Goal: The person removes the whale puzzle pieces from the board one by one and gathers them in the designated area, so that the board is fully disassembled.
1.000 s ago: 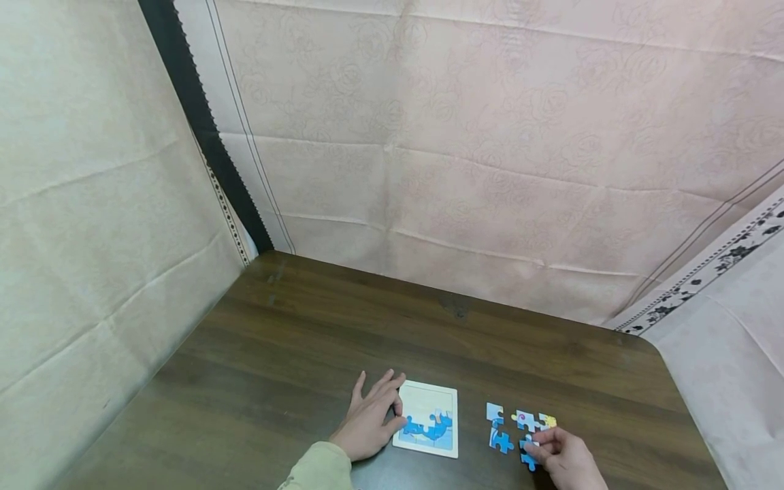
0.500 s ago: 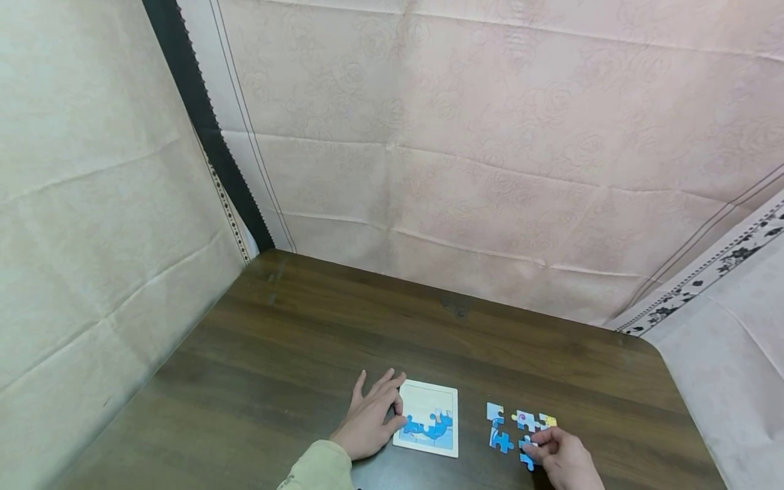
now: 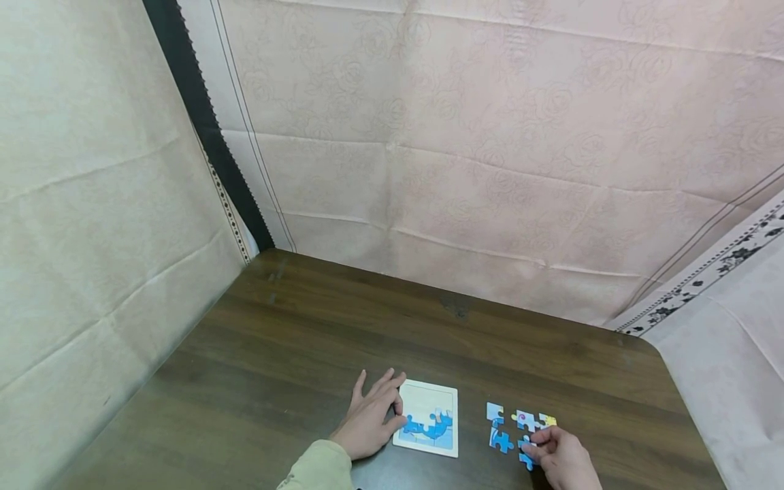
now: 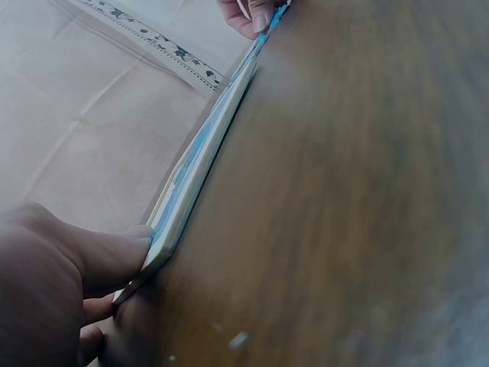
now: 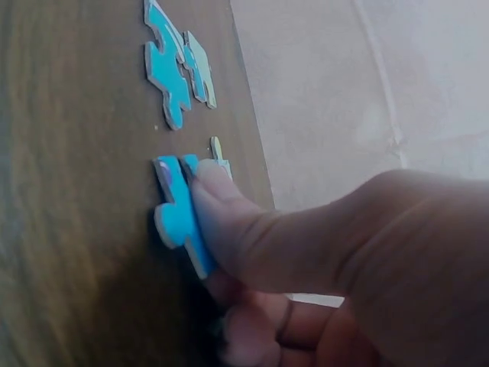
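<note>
A white-bordered puzzle board (image 3: 454, 422) lies on the table, its lower part filled with blue whale pieces. My left hand (image 3: 369, 418) pinches its left edge with thumb and bent index finger, the other fingers spread on the table side; the left wrist view shows the thumb (image 4: 114, 256) on the rim. To the right, my right hand (image 3: 563, 459) pinches a blue puzzle piece (image 5: 178, 210), tilted up from the table in the right wrist view. The fingers hide part of it. Loose puzzle pieces (image 3: 502, 441) lie just left of and behind this hand.
Pale pieces (image 3: 495, 412) and a yellow-marked piece (image 3: 547, 420) lie behind the blue ones. The brown wooden table (image 3: 294, 340) extends left and back. Pale patterned cloth (image 3: 490, 170) hangs along its far edge and both sides.
My right hand has shifted very slightly left with the blue puzzle piece. The left hand and the board have stayed in place.
</note>
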`<state>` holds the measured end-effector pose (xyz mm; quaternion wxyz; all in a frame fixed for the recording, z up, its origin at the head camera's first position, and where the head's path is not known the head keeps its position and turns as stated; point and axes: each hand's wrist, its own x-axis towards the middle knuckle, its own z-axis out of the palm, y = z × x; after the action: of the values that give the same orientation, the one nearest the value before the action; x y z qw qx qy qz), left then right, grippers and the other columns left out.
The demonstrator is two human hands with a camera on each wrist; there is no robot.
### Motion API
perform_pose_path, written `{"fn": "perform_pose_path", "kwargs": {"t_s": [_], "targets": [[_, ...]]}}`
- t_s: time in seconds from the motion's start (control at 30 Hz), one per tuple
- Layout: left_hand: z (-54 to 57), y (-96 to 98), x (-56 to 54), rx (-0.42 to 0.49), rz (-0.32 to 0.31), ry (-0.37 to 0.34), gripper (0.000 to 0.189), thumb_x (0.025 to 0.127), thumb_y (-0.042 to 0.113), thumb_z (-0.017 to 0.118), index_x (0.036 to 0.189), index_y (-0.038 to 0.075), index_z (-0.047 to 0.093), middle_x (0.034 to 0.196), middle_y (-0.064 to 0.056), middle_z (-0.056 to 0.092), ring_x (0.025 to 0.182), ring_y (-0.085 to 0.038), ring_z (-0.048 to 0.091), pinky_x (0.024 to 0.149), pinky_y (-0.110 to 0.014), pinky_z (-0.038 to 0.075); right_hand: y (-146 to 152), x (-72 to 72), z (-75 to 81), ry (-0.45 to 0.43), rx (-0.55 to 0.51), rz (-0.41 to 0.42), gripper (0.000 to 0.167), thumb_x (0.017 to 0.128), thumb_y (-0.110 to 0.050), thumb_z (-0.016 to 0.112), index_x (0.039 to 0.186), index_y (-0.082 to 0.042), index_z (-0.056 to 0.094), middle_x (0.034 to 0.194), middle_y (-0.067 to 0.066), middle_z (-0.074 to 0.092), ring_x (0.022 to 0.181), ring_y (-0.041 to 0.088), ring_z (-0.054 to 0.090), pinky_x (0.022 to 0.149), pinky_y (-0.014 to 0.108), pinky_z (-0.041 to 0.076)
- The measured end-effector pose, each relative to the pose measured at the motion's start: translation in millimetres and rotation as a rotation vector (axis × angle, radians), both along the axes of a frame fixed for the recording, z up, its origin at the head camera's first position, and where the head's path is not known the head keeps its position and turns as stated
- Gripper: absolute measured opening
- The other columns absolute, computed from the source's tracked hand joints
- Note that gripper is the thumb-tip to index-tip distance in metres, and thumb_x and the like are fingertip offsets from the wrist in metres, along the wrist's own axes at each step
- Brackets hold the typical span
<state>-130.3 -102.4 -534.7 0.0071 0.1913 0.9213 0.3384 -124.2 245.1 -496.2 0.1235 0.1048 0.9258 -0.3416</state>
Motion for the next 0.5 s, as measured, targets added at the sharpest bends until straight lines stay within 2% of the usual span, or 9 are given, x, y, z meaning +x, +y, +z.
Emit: {"fn": "perform_pose_path", "kwargs": {"t_s": [0.5], "targets": [[-1.6,0.2,0.6,0.001,-0.001,0.011,0.024,0.093,0.033,0.066,0.080,0.030,0.045,0.153,-0.001,0.039,0.144,-0.025,0.026,0.109,-0.065,-0.004,-1.6,1.1,-1.5,0.002,0.007,-0.017,0.022,0.083,-0.018,0.077,0.089,-0.003,0.062,0.072,0.001,0.058,0.067,0.017,0.053,0.063,0.034,0.043]]}}
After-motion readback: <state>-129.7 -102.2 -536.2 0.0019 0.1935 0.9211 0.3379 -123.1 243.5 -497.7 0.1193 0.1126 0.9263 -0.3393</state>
